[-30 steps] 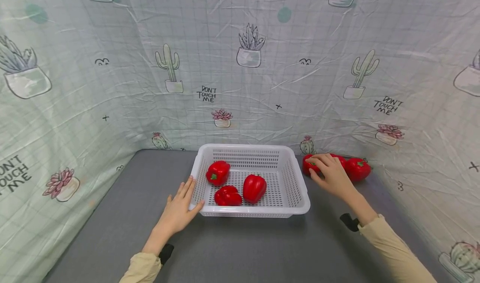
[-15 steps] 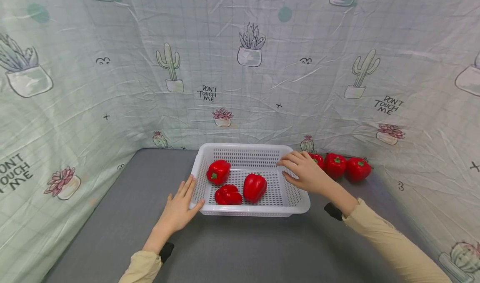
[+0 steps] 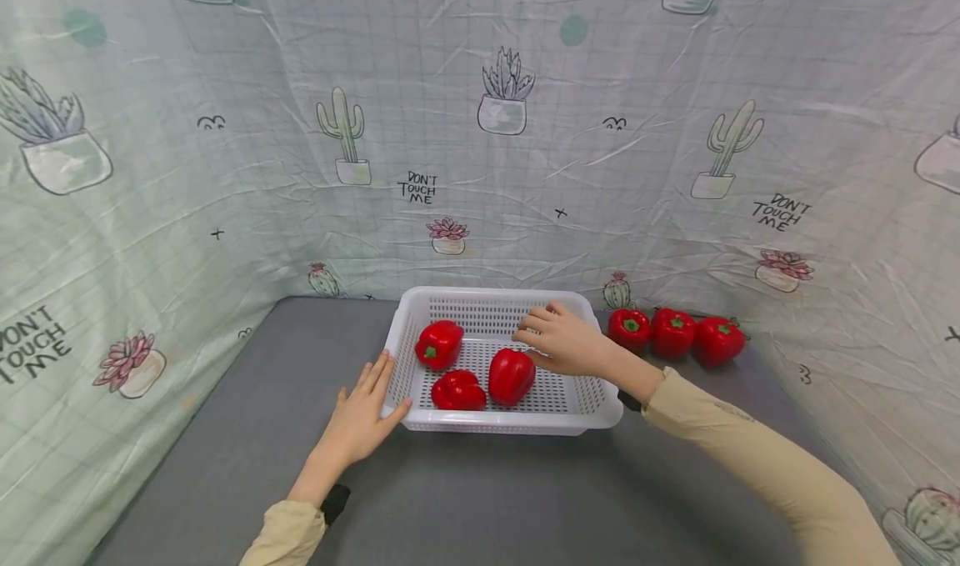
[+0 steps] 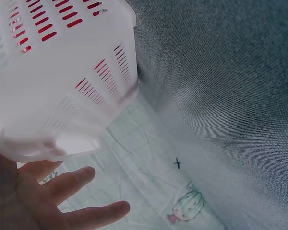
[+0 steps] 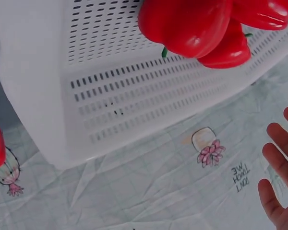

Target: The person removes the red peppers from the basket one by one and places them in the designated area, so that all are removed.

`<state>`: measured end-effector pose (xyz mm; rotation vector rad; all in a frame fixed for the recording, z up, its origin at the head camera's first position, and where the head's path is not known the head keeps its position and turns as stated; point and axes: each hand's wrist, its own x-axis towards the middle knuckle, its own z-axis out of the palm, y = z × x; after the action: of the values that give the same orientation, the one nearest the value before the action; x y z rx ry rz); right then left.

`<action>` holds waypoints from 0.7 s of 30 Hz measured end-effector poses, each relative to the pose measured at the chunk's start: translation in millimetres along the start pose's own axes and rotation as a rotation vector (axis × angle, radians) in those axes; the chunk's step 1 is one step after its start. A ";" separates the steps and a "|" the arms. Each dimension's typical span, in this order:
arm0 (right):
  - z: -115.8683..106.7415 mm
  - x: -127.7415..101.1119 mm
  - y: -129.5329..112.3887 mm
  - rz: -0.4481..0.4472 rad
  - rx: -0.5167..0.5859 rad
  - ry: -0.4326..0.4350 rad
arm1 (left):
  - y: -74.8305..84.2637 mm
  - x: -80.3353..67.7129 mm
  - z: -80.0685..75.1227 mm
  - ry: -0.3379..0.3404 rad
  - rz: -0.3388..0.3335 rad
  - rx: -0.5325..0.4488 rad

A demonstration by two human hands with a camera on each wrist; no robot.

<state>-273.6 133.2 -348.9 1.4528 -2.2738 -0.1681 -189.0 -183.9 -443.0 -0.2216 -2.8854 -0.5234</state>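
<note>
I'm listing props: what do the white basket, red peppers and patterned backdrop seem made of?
White basket: probably moulded plastic with a slight sheen, going by its regular slots and rounded rim.
Red peppers: smooth and glossy, with bright highlights; whether real or artificial, I cannot tell.
Patterned backdrop: thin sheeting, fabric or plastic, judging by its creases.

Grey worktop (image 3: 495,499), matte. Pale green sheet (image 3: 450,74), creased, faint grid, lines its back, left and right edges. Prints on it: potted cacti (image 3: 345,137), pink succulents (image 3: 448,235), green dots (image 3: 573,30), "DON'T TOUCH ME" lettering (image 3: 417,188). Round pink-topped cactus (image 3: 324,280) near back left corner.
</note>
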 end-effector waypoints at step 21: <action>43.6 29.3 6.1 -0.131 -0.103 -0.254 | 0.5 -0.6 0.2 0.006 -0.009 -0.014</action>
<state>-307.4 104.3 -377.5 1.6039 -2.3240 -0.5291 -188.3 -183.4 -443.2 -0.2087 -2.8790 -0.5453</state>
